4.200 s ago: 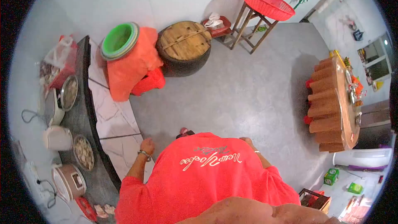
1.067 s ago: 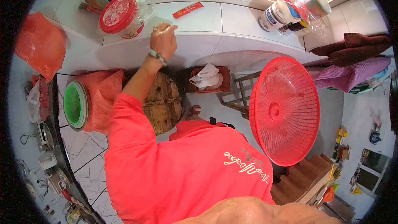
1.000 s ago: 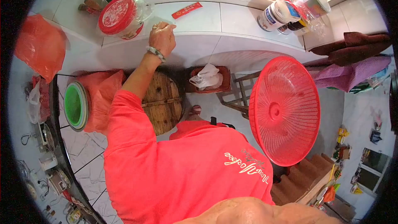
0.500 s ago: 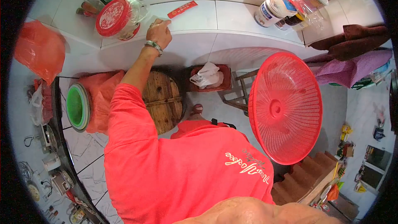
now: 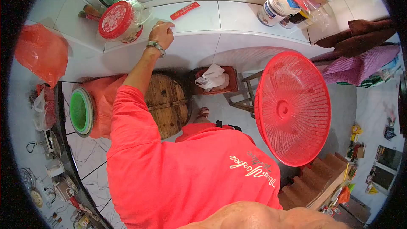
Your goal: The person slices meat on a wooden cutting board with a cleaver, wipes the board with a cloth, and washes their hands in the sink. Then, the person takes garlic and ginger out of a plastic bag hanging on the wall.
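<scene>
My left hand (image 5: 161,34), with a bracelet at its wrist, rests on the edge of the white tiled window sill (image 5: 199,21). Its thumb sticks out to the right, and it appears to hold nothing. Just left of it is a round tub (image 5: 116,20) with a red lid and clear plastic wrap. A flat red packet (image 5: 185,11) lies a little beyond the hand. To my right, a large red plastic colander basket (image 5: 292,108) stands tilted, its inside facing me. My right hand is out of sight, so whether it touches the basket cannot be seen.
Below the sill are a round wooden lid (image 5: 167,101), a red bin (image 5: 231,78) with a white bag, and a wooden stool (image 5: 243,103). A green basin (image 5: 79,111) is at left. Jars (image 5: 271,10) crowd the sill's right end, near hanging cloths (image 5: 360,65).
The view has shifted very slightly. My left hand stays on the sill's edge, and the red basket keeps nearly the same tilt and place.
</scene>
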Available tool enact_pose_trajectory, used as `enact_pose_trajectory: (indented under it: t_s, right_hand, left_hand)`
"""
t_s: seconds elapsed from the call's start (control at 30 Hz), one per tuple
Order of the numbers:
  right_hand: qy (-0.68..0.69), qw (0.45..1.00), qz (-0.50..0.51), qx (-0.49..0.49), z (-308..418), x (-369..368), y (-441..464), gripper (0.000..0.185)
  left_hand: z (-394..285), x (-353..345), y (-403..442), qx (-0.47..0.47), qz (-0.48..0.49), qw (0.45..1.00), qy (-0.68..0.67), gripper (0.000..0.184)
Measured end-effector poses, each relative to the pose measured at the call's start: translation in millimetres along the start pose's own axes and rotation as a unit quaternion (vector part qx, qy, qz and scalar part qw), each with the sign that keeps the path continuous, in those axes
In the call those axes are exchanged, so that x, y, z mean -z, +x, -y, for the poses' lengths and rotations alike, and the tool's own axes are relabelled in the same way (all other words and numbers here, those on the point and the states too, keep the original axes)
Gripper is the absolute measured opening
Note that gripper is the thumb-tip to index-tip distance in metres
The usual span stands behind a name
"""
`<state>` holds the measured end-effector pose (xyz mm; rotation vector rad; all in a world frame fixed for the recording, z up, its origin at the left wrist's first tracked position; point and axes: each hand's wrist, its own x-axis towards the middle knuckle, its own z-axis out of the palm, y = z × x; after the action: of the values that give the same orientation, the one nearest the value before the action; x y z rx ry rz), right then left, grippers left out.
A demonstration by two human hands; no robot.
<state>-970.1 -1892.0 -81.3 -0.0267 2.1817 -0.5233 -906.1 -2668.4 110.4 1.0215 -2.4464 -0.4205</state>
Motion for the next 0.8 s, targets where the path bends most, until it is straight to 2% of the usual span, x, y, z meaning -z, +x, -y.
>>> enact_pose_trajectory:
  t_s: [0.37, 0.63, 0.8]
  right_hand:
    - [-0.029, 0.999, -0.008, 0.016, -2.7, -4.9, -6.7, 0.033]
    - [-0.042, 0.998, -0.024, 0.032, 2.0, -7.9, -4.0, 0.033]
    - [-0.037, 0.997, -0.047, 0.04, 8.6, -11.7, -3.2, 0.033]
  left_hand:
    - [5.8, -3.6, 3.6, 0.019, -0.001, 0.999, -0.047, 0.016]
    - [-1.1, -6.5, 11.4, 0.022, 0.012, 0.999, 0.024, 0.009]
    - [-6.4, -10.2, 3.0, -0.03, -0.028, 0.998, 0.043, 0.011]
